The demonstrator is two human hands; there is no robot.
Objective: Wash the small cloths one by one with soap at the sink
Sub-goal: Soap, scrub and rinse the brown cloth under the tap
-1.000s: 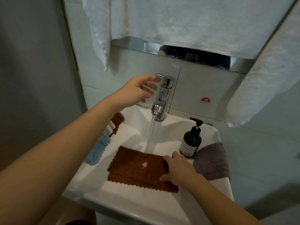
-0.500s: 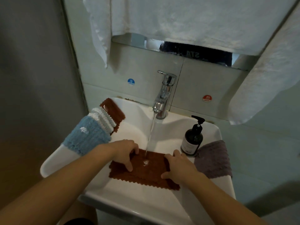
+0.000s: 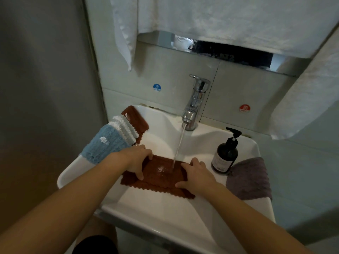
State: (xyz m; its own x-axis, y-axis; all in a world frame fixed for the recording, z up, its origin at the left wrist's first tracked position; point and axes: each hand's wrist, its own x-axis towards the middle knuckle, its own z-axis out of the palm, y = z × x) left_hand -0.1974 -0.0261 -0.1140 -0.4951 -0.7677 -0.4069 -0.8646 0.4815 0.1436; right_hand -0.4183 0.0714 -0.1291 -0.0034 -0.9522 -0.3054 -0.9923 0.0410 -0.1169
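Note:
A brown cloth [image 3: 159,176] with zigzag edges lies spread in the white sink [image 3: 161,213] under running water from the chrome tap [image 3: 195,103]. My left hand [image 3: 136,159] grips its left edge with curled fingers. My right hand [image 3: 197,174] holds its right edge, thumb on top. A dark soap pump bottle [image 3: 225,153] stands on the sink's right rim. A blue and white cloth [image 3: 108,142] and another brown cloth [image 3: 135,118] lie over the left rim. A grey-purple cloth [image 3: 249,177] lies on the right rim.
White towels [image 3: 220,19] hang above the sink, over a mirror strip. A grey wall [image 3: 45,88] closes in on the left. Blue cold [image 3: 157,87] and red hot [image 3: 244,108] stickers mark the tiled wall behind the tap.
My left hand came down from the tap handle to the brown cloth's left edge. Water keeps running. My right hand stayed on the cloth's right side.

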